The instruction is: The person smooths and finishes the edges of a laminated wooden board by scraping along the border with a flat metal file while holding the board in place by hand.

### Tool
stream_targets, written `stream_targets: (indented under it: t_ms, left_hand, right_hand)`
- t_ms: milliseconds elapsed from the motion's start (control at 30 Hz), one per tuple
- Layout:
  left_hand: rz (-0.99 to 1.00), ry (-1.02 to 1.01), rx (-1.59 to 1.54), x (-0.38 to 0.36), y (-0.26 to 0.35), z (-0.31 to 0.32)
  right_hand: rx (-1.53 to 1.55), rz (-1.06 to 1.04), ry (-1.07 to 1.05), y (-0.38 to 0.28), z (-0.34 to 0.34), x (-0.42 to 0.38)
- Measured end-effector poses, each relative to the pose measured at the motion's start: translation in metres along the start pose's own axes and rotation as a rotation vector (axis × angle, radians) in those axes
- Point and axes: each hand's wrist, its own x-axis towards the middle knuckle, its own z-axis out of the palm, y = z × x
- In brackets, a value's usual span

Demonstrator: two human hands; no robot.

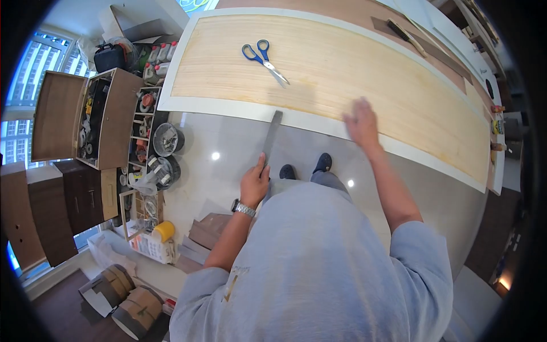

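Note:
My left hand (254,185), with a metal watch on the wrist, is closed around one end of a flat metal file (273,135). The file's far end reaches the white near edge of a long board (228,106) with a pale wood-grain face. Over that same edge, further right, my right hand (362,124) is blurred by motion, its fingers loosely apart and nothing visible in them. A pair of blue-handled scissors (265,61) lies on the board, blades slightly parted and pointing towards me.
A brush (405,37) lies beyond the board at the far right. To the left stand an open wooden tool cabinet (114,122), a rack of bottles and tools, and buckets (168,140). Cardboard pieces (211,230) and wrapped rolls (137,310) lie on the floor.

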Motion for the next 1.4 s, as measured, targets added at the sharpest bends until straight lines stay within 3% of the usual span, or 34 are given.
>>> stream_targets:
  t_ms: [33, 167, 267, 367, 467, 600, 700, 900, 1000, 1200, 1400]
  left_hand:
    - [0.016, -0.008, 0.036, 0.011, 0.003, 0.008]
    - [0.146, 0.014, 0.093, 0.072, 0.03, 0.034]
    - [0.089, -0.036, 0.142, 0.074, 0.04, 0.023]
    - [0.069, 0.079, 0.03, 0.032, 0.0, 0.005]
    - [-0.047, 0.019, 0.111, 0.008, -0.014, -0.009]
    - [0.096, 0.023, 0.113, 0.06, 0.023, 0.032]
    - [0.083, -0.007, 0.077, 0.09, 0.055, 0.048]
    - [0.01, 0.052, 0.064, 0.018, 0.012, 0.006]
    - [-0.016, 0.007, 0.087, 0.01, 0.0, 0.012]
    - [0.108, 0.037, 0.093, 0.078, 0.035, 0.045]
    - [-0.022, 0.005, 0.125, 0.018, 0.007, 0.007]
  right_hand:
    - [-0.112, 0.189, -0.042, 0.01, -0.001, 0.009]
    - [-0.229, 0.367, -0.175, 0.009, -0.003, 0.023]
    - [-0.216, 0.375, -0.145, 0.007, -0.001, 0.022]
    - [-0.231, 0.374, -0.147, 0.007, -0.001, 0.021]
    - [-0.308, 0.383, -0.161, -0.003, -0.005, 0.022]
    - [-0.274, 0.386, -0.142, -0.001, -0.003, 0.022]
    - [-0.264, 0.384, -0.158, -0.002, -0.007, 0.023]
    - [-0.255, 0.38, -0.142, 0.001, -0.003, 0.018]
    - [-0.277, 0.381, -0.135, -0.001, -0.002, 0.019]
    - [-0.26, 0.377, -0.141, 0.002, -0.004, 0.018]
    - [-0.277, 0.384, -0.152, 0.0, -0.004, 0.016]
